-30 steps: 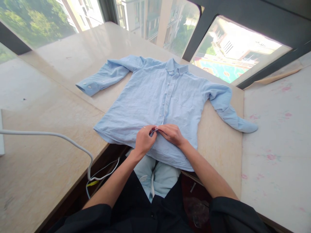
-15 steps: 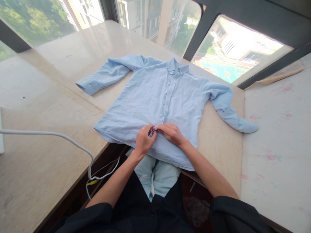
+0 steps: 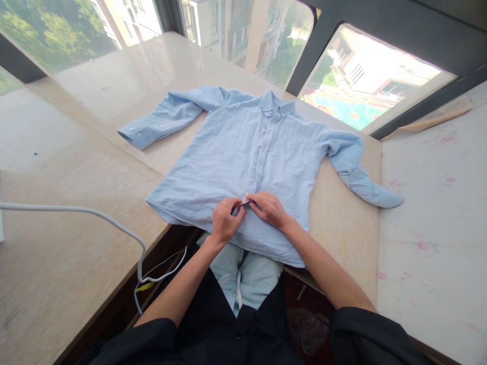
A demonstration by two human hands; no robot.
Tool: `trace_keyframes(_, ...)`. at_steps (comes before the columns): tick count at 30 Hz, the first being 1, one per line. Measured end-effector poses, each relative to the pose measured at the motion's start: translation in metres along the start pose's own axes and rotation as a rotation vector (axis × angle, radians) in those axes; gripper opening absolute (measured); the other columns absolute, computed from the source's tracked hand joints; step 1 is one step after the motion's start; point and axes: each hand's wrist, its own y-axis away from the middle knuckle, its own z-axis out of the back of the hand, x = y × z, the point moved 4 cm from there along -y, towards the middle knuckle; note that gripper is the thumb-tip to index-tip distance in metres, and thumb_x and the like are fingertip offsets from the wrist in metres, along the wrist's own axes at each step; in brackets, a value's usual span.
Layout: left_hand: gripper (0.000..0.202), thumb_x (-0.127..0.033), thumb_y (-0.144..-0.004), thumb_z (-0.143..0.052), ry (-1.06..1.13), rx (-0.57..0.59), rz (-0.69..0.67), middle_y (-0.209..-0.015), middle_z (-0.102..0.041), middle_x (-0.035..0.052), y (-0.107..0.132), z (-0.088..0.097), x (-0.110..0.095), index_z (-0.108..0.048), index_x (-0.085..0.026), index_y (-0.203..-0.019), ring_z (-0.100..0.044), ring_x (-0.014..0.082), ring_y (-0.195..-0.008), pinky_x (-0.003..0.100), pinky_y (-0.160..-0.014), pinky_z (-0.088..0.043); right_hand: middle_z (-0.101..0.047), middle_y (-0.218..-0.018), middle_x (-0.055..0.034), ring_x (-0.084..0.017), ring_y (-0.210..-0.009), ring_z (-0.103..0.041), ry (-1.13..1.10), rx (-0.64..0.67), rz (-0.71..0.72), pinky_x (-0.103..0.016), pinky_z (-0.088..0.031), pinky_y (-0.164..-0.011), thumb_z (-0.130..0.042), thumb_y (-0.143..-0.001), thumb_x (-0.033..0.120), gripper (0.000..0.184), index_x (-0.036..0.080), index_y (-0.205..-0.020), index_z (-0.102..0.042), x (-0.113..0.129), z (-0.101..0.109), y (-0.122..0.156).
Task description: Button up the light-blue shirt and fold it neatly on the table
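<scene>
A light blue long-sleeved shirt (image 3: 243, 152) lies front up on the stone sill (image 3: 95, 152), collar away from me and both sleeves spread out. Its lower hem hangs over the near edge. My left hand (image 3: 225, 219) and my right hand (image 3: 268, 208) meet at the button placket low on the shirt front. Each pinches a fold of the placket cloth between thumb and fingers. Several buttons run up the placket above my hands.
A white cable (image 3: 95, 215) crosses the sill from the left and drops off its near edge. Windows (image 3: 365, 81) with dark frames run behind the shirt. A white surface with pink marks (image 3: 433, 213) lies to the right. My lap (image 3: 243, 284) fills the gap below.
Both hands stay pinched on the lower placket; the fingers have shifted slightly on the cloth. The shirt has not moved.
</scene>
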Motion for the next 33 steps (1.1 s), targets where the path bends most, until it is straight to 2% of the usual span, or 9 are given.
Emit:
trace_keyframes(9, 0.011, -0.019, -0.086, -0.057, -0.021, -0.049, -0.114, -0.076, -0.07, 0.0025, 0.003, 0.0, -0.002, -0.068, -0.02, -0.083, -0.064, 0.0158, -0.071, 0.028, -0.07, -0.05, -0.071, -0.092, -0.0061, -0.019, -0.083, -0.066, 0.025, -0.013, 0.007, -0.033, -0.053, -0.078, -0.047, -0.098, 0.019, 0.02, 0.022, -0.114, -0.059, 0.001, 0.0, -0.003)
trace_keyframes(16, 0.011, -0.015, -0.085, -0.058, 0.013, -0.08, -0.176, -0.078, -0.073, 0.0026, 0.004, 0.0, -0.002, -0.067, -0.021, -0.083, -0.064, 0.0161, -0.07, 0.03, -0.071, -0.051, -0.071, -0.091, -0.0069, -0.02, -0.083, -0.065, 0.063, -0.012, 0.039, -0.033, -0.051, -0.076, -0.045, -0.098, 0.015, 0.021, 0.02, -0.113, -0.058, 0.003, -0.001, -0.004)
trace_keyframes(24, 0.011, -0.019, -0.086, -0.058, 0.01, -0.055, -0.105, -0.078, -0.072, 0.0029, 0.004, 0.0, -0.001, -0.068, -0.021, -0.083, -0.064, 0.0159, -0.071, 0.03, -0.071, -0.052, -0.071, -0.093, -0.0082, -0.021, -0.085, -0.066, 0.044, 0.0, 0.023, -0.034, -0.053, -0.077, -0.043, -0.098, 0.016, 0.022, 0.02, -0.115, -0.058, 0.002, -0.002, -0.006)
trace_keyframes(29, 0.009, -0.023, -0.085, -0.06, 0.032, -0.085, -0.008, -0.075, -0.07, 0.002, 0.003, 0.002, -0.001, -0.068, -0.02, -0.083, -0.063, 0.0145, -0.068, 0.028, -0.068, -0.052, -0.069, -0.11, -0.0097, -0.02, -0.095, -0.067, -0.022, -0.051, -0.049, -0.035, -0.055, -0.083, -0.048, -0.097, 0.022, 0.026, 0.022, -0.122, -0.056, 0.002, 0.001, -0.003)
trace_keyframes(31, 0.008, -0.024, -0.084, -0.061, 0.053, -0.093, 0.023, -0.075, -0.07, 0.0014, 0.001, 0.004, -0.002, -0.067, -0.02, -0.082, -0.062, 0.0137, -0.067, 0.027, -0.067, -0.051, -0.067, -0.113, -0.0103, -0.018, -0.087, -0.067, -0.054, -0.103, -0.104, -0.032, -0.056, -0.078, -0.051, -0.096, 0.024, 0.024, 0.022, -0.119, -0.057, 0.007, 0.007, -0.002)
trace_keyframes(33, 0.006, -0.024, -0.082, -0.062, 0.079, -0.093, 0.058, -0.074, -0.069, 0.0006, 0.0, 0.006, -0.004, -0.067, -0.019, -0.082, -0.062, 0.0132, -0.066, 0.026, -0.066, -0.051, -0.067, -0.106, -0.0098, -0.016, -0.076, -0.065, -0.087, -0.176, -0.2, -0.03, -0.057, -0.071, -0.054, -0.094, 0.026, 0.017, 0.021, -0.109, -0.062, 0.013, 0.014, -0.001)
